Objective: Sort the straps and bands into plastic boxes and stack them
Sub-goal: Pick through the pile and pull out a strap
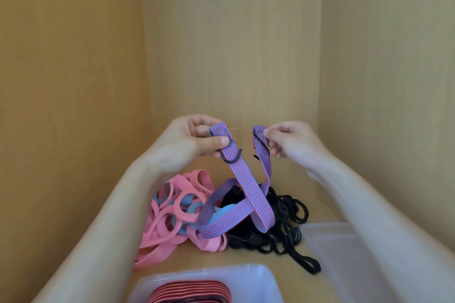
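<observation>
The left hand [197, 140] grips one end of a blue-and-red striped strap [248, 194], with the thumb pressed flat on top of the webbing and the fingers curled beneath, just above a black hook [232, 156]. The right hand [290, 142] pinches the strap's other end between thumb and forefinger, where a second black hook [261, 139] shows. Both ends are held up level and a little apart, and the rest of the strap hangs down in a crossed loop that rests on the piles below. The tabletop [246, 257] is light wood, closed in by panels of the same wood at the left, the back and the right. On it, under the left forearm, lies a heap of pink bands [172, 209] with a few light blue bands [192, 204] mixed in. Touching it on the right is a tangle of black bands [283, 219], one of which trails toward the near edge. A translucent plastic box [246, 270] stands nearest the camera and holds coiled red striped straps [192, 293]. A second plastic box [327, 236] sits at the right under the right forearm, which hides most of its inside.
</observation>
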Demonstrator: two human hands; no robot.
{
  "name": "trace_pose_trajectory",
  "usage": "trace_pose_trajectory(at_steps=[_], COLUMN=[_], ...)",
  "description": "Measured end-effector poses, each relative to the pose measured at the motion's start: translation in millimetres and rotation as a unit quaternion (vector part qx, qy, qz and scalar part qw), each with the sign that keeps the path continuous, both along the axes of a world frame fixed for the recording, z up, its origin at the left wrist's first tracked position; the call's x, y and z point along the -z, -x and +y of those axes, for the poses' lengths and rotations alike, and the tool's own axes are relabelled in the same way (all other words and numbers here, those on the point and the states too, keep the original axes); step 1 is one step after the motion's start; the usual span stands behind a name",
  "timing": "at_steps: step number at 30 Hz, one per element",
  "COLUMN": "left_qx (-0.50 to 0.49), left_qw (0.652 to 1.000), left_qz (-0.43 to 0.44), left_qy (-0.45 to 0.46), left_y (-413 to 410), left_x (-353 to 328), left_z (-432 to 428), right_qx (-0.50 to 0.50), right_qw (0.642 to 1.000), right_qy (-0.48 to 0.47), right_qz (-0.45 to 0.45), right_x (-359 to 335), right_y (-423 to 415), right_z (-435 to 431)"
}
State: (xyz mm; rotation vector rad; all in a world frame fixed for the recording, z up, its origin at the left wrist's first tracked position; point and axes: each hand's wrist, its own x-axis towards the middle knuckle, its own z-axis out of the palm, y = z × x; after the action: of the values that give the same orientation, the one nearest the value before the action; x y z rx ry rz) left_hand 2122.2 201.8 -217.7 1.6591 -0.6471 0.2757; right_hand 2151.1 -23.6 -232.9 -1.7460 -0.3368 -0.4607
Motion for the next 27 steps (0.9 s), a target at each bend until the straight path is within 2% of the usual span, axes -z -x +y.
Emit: trace_pose_trajectory(at_steps=[6, 10, 14, 19, 27], left_qx=[0.026, 0.019, 0.001, -0.060, -0.061], left_qw=[1.000, 1.000, 0.999, 0.993, 0.995], left_qz=[0.003, -0.010, -0.025, -0.059, -0.060], left_qy=[-0.004, -0.008, -0.022, -0.087, -0.058], left_y=[6.3, 9.9, 10.7, 10.6, 12.4], left_x=[0.1, -4.0, -8.5, -9.0, -7.0], left_z=[-4.2, -6.7, -11.2, -11.6, -14.7], right_qx=[-0.058, -0.090, -0.091, -0.085, -0.098], right_qw=[0.998, 0.995, 0.994, 0.994, 0.991], right_qy=[-0.039, -0.019, 0.024, 0.017, -0.022], right_qz=[-0.003, -0.029, -0.058, -0.073, -0.090], right_x=[-10.3, -17.8, -22.3, -20.2, -19.1], right_y=[13.8, 25.4, 30.8, 30.4, 27.7], right_z=[1.8, 10.4, 19.0, 26.4, 26.6])
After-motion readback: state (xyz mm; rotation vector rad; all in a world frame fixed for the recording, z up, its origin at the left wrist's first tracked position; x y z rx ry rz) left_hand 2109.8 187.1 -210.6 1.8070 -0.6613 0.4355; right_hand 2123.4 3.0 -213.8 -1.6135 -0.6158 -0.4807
